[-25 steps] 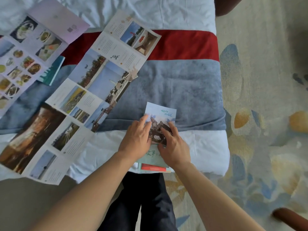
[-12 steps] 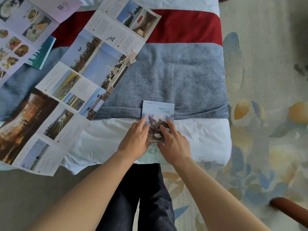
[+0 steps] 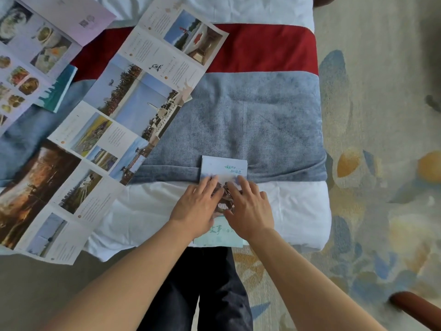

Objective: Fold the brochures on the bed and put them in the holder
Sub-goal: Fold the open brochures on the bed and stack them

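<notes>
Both hands have crept forward on the folded brochure (image 3: 223, 167) since half a second ago; fingertips now sit higher up its cover picture, and the two hands lie closer together, nearly touching over the dark building image. The brochure itself has not shifted on the bed (image 3: 298, 211).

Left hand (image 3: 196, 206): flat, fingers straight and slightly spread, pressing down on the left half of the brochure. Holds nothing, only presses.
Right hand (image 3: 250, 209): likewise flat, fingers straight, pressing the right half; its little finger lies off the paper on the white sheet.

Folded brochure: narrow, upright panel, pale blue at the top with green handwritten-style characters near the top right corner, a dark picture at the middle mostly under the hands, pale teal at the bottom with more green characters between the wrists. Its top end lies on the grey-blue bed runner (image 3: 250, 115), its middle on the white sheet, its bottom edge at the bed's near edge. Layered edges show along the left side at the top.

Left of the left hand, well apart: a long unfolded brochure (image 3: 133, 111) of landscape photographs and text panels, running diagonally from far right to near left, its near end hanging past the bed's edge. Farther left and beyond: an unfolded food-photo brochure (image 3: 35, 51), and a small teal booklet (image 3: 59, 89) partly under it.

Beyond the runner: a red band (image 3: 262, 47) across the bed.
</notes>
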Action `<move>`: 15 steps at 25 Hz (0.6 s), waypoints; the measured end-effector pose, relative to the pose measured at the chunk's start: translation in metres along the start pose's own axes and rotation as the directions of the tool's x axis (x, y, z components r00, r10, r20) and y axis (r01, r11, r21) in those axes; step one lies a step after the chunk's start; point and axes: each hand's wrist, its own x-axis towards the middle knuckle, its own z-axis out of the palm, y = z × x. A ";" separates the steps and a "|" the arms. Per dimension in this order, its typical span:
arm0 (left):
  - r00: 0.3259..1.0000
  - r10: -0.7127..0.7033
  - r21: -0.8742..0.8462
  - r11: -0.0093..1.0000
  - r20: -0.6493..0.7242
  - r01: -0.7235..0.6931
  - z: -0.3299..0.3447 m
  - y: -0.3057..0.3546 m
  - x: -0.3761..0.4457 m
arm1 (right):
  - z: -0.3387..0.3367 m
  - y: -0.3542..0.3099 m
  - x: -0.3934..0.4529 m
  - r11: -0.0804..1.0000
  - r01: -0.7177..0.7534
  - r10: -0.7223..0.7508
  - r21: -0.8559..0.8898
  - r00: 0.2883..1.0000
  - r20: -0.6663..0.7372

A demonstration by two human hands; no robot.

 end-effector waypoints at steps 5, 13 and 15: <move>0.999 -0.039 -0.047 0.998 -0.015 0.039 0.006 -0.011 0.011 | 0.008 0.001 0.018 1.000 0.010 -0.009 -0.017 1.000 0.022; 0.997 -0.070 0.038 0.997 0.024 0.069 0.003 -0.003 0.021 | 0.004 -0.003 0.032 0.999 -0.030 0.030 -0.029 1.000 -0.004; 0.996 -0.074 0.042 0.996 0.040 0.073 0.004 -0.003 0.021 | 0.003 0.002 0.036 0.999 -0.027 0.027 -0.036 1.000 -0.008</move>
